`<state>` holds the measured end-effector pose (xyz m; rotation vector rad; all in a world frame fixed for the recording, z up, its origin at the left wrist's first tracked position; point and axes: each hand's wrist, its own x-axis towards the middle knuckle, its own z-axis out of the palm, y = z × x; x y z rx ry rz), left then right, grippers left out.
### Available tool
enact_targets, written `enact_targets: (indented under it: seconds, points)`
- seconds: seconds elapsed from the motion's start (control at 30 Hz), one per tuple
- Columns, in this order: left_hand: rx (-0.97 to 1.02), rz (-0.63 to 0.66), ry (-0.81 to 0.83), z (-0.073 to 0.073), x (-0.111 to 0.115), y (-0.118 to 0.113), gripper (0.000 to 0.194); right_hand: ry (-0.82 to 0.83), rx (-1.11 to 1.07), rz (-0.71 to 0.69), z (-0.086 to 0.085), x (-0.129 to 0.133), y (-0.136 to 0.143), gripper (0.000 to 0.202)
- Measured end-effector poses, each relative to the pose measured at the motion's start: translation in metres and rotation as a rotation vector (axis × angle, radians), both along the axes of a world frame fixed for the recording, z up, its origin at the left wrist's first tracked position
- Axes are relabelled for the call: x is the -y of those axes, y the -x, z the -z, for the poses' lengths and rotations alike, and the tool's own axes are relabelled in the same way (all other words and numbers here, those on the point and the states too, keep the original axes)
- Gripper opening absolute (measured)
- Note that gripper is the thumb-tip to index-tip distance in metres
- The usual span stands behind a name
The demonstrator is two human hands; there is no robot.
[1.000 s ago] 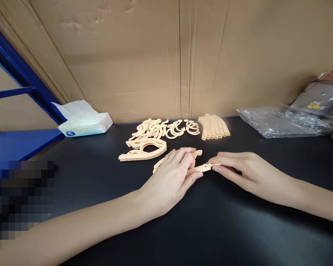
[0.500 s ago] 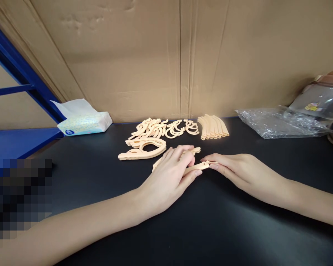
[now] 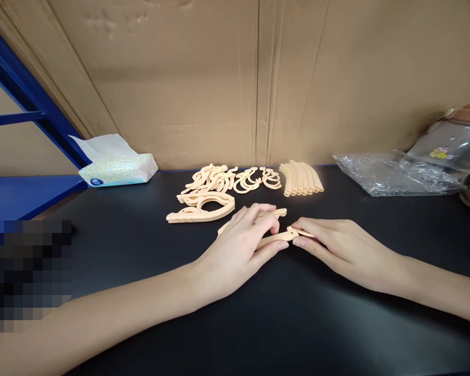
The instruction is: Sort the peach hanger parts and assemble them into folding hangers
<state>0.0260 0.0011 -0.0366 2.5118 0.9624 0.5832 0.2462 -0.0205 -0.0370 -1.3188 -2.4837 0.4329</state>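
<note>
Low over the black table, my left hand is wrapped round a beige plastic piece and covers much of it. My right hand pinches a small beige part between thumb and fingers, at the right end of that piece. Another beige strip shows beyond my left fingers. Behind and left of my left hand lie stacked beige curved pieces. Farther back are a pile of wavy pieces, several hooks and a row of curved strips.
A tissue pack sits at the back left, near a blue metal frame. Crumpled clear plastic lies at the back right, beside a clear bag. Cardboard stands behind the table.
The small part in my right hand now sticks out farther to the right between my fingers. Both hands have stayed nearly in place, and the view has shifted slightly.
</note>
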Motion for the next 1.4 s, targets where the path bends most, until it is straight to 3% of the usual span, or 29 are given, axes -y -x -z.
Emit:
enact_targets:
  seconds: [0.4,0.7,1.07,1.23,1.4]
  points:
    - [-0.018,0.029,-0.007,0.002,-0.001,0.002,0.026,-0.084,0.114,-0.006,0.002,0.001,-0.002,0.03]
    - [-0.018,0.061,-0.013,-0.001,-0.001,0.001,0.029,-0.515,0.265,-0.096,0.013,0.001,-0.007,0.033]
    - [0.009,0.078,0.019,0.0,-0.003,0.001,0.03,-0.81,0.397,-0.168,0.006,0.001,-0.007,0.031]
    - [-0.01,0.063,-0.013,-0.001,-0.001,0.001,0.03,-0.798,0.405,-0.198,0.002,0.001,-0.009,0.031]
    - [0.005,-0.031,0.016,-0.002,-0.001,0.001,0.027,-0.609,0.223,-0.34,-0.004,0.0,-0.014,0.021]
